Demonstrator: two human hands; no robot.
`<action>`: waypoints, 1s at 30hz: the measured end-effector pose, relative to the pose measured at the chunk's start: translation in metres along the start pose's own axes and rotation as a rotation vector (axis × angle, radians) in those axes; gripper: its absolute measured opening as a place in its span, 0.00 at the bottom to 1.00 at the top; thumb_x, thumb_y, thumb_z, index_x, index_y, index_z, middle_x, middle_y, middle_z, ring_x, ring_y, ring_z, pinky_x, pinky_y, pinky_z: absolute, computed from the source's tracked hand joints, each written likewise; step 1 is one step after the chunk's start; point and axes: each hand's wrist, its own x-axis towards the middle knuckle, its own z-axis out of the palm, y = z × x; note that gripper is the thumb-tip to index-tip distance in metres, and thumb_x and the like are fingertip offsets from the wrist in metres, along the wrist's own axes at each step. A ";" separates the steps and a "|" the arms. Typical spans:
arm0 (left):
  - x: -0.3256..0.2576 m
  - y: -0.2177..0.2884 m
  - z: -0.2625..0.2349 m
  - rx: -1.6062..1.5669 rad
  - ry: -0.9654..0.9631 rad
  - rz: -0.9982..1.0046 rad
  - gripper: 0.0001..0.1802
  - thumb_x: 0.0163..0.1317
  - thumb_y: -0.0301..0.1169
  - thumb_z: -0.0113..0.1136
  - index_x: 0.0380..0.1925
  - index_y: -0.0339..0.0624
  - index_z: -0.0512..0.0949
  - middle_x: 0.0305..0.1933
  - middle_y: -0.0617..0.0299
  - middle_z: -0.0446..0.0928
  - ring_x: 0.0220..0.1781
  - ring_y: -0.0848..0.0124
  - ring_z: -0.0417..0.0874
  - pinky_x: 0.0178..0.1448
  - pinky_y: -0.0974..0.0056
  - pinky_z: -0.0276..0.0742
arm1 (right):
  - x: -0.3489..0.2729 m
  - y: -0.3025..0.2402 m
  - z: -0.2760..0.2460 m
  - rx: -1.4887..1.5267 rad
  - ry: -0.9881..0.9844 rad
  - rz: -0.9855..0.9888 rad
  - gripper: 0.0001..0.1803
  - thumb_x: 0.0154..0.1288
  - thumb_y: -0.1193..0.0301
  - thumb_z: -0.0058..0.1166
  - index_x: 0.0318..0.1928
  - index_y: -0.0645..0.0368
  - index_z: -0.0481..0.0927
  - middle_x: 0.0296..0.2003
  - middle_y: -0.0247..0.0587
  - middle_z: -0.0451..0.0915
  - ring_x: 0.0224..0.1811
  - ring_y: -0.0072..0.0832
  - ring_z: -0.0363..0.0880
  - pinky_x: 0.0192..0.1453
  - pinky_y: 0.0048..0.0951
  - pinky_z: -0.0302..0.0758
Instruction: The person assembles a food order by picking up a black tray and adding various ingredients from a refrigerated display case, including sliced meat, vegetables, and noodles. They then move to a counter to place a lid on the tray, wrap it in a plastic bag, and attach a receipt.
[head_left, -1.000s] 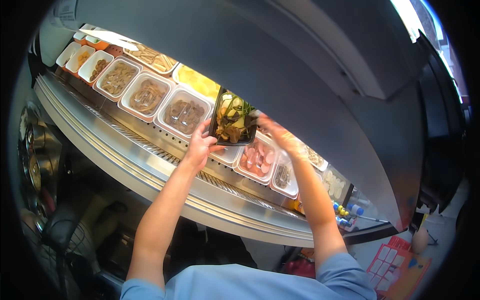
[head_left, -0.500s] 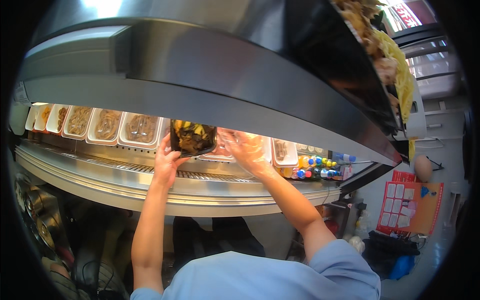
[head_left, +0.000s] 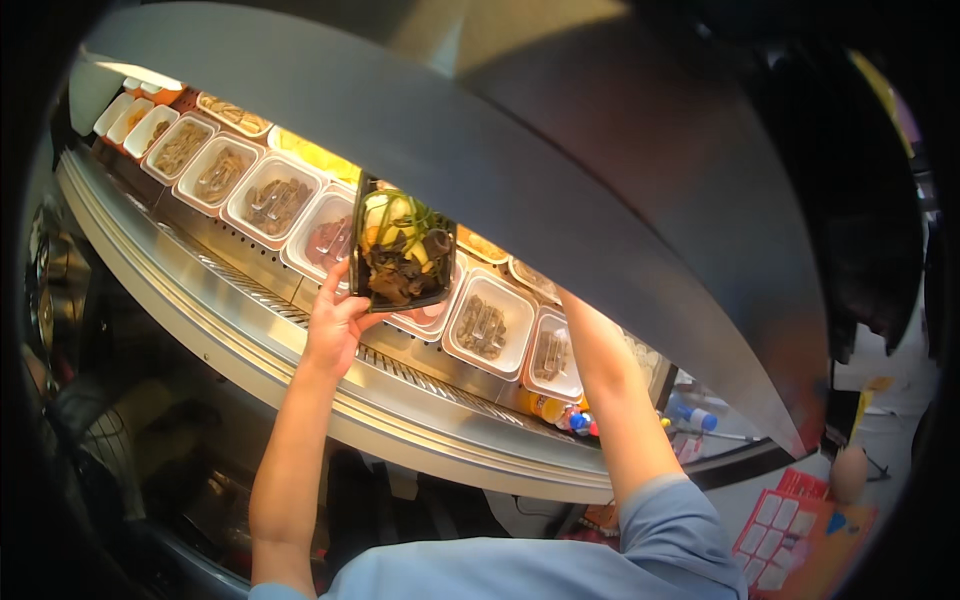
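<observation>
My left hand (head_left: 338,322) is closed on the near left corner of a black tray (head_left: 362,245), tilted so that its contents face me. In the tray lie dark mushroom-like pieces (head_left: 392,278), pale yellow chunks (head_left: 388,215) and long green strips. Beneath and beside it stand white tubs of sliced meat, one (head_left: 325,232) just left of the tray and another (head_left: 487,325) to its right. My right forearm (head_left: 600,375) reaches into the display case; the hand itself is hidden behind the metal hood (head_left: 560,170).
Several more white tubs, such as one tub (head_left: 272,200), line the lit case. A vented metal ledge (head_left: 240,285) runs along its front. Small bottles (head_left: 565,412) lie at the right end. The low hood overhangs the case. A red board (head_left: 775,540) stands lower right.
The view has tilted and come nearer the case, showing more tubs. My right hand, in a clear glove beside the tray before, has gone deeper under the hood. The left still holds the tray.
</observation>
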 end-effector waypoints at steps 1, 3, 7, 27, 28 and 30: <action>-0.002 -0.011 0.007 -0.016 0.016 0.016 0.32 0.59 0.15 0.44 0.66 0.42 0.59 0.51 0.49 0.78 0.48 0.60 0.85 0.50 0.60 0.87 | 0.013 -0.004 0.012 -0.013 -0.003 -0.018 0.09 0.56 0.70 0.56 0.38 0.57 0.82 0.32 0.41 0.83 0.33 0.34 0.81 0.41 0.34 0.77; -0.004 -0.026 0.020 -0.043 0.007 0.020 0.33 0.57 0.13 0.42 0.66 0.40 0.58 0.54 0.48 0.76 0.49 0.57 0.84 0.51 0.59 0.87 | 0.025 0.007 0.027 0.036 0.002 -0.017 0.09 0.55 0.70 0.55 0.36 0.58 0.82 0.31 0.40 0.82 0.32 0.32 0.80 0.40 0.33 0.77; 0.003 -0.050 0.032 -0.035 0.016 0.020 0.34 0.55 0.11 0.41 0.65 0.37 0.59 0.58 0.46 0.71 0.51 0.56 0.83 0.50 0.57 0.88 | 0.014 0.031 -0.008 0.332 -0.089 -0.005 0.08 0.52 0.72 0.55 0.33 0.58 0.83 0.29 0.39 0.82 0.30 0.30 0.80 0.39 0.32 0.76; 0.013 -0.074 0.041 0.014 0.088 0.013 0.34 0.56 0.11 0.44 0.65 0.38 0.61 0.57 0.52 0.71 0.51 0.61 0.83 0.45 0.61 0.89 | -0.001 0.011 -0.037 0.372 -0.127 -0.284 0.10 0.53 0.72 0.59 0.37 0.61 0.83 0.26 0.42 0.83 0.28 0.33 0.82 0.38 0.30 0.78; 0.016 -0.077 0.046 0.015 0.061 -0.003 0.34 0.56 0.11 0.44 0.66 0.39 0.61 0.56 0.52 0.72 0.50 0.61 0.83 0.45 0.62 0.88 | -0.002 0.018 -0.050 0.415 -0.126 -0.168 0.09 0.54 0.74 0.57 0.37 0.62 0.82 0.26 0.42 0.83 0.28 0.29 0.82 0.36 0.30 0.78; 0.017 -0.080 0.047 0.023 0.050 -0.031 0.33 0.57 0.12 0.44 0.65 0.40 0.62 0.55 0.52 0.73 0.49 0.63 0.83 0.44 0.63 0.88 | -0.006 0.028 -0.059 0.425 -0.107 -0.155 0.09 0.56 0.74 0.57 0.38 0.62 0.82 0.27 0.40 0.83 0.27 0.24 0.81 0.33 0.29 0.77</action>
